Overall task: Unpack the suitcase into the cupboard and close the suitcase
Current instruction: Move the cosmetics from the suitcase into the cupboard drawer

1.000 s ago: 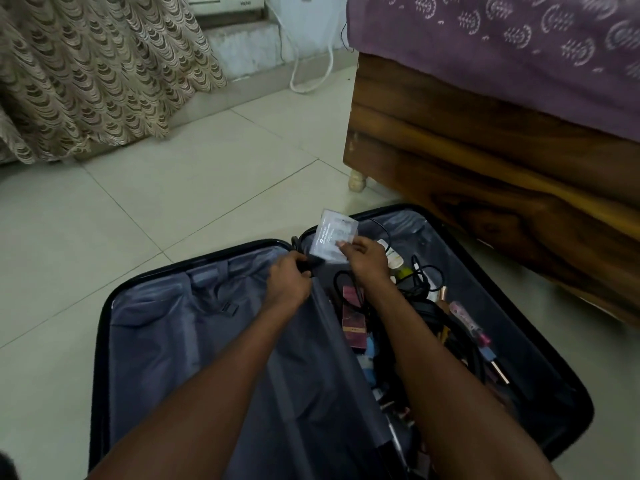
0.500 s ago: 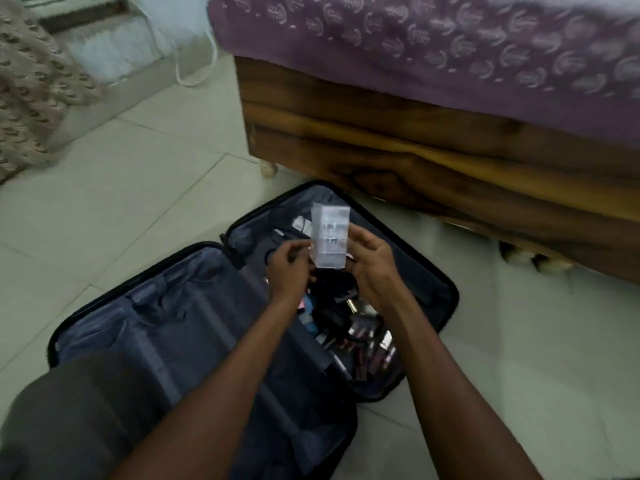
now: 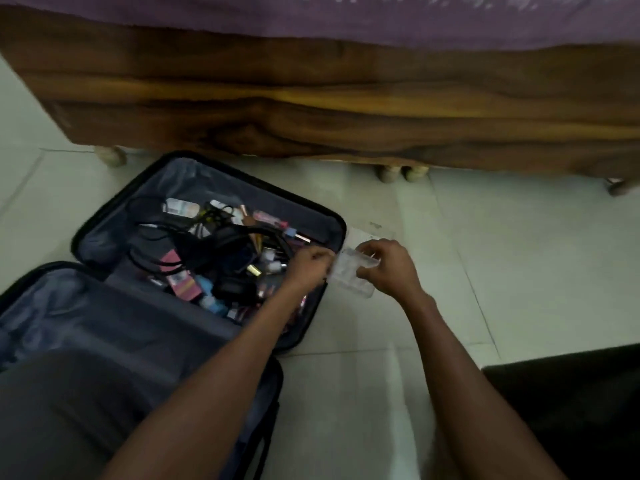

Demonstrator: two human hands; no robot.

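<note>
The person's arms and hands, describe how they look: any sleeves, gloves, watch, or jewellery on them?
Both forearms are bare from the bottom of the frame to the wrists, with no sleeve in view. The left hand and right hand wear no gloves. No watch, bracelet or ring shows, though the frame is blurred, so small jewellery could be missed.

Clear, glossy plastic box (image 3: 351, 275) at centre right. Grey, faintly sheened cloth lining inside the black hard-shell suitcase (image 3: 221, 171) at left. Polished, dark-grained wood on the bed frame (image 3: 311, 109) across the top, under matt purple cloth (image 3: 381, 19). Smooth, pale floor tiles (image 3: 502, 258).
</note>
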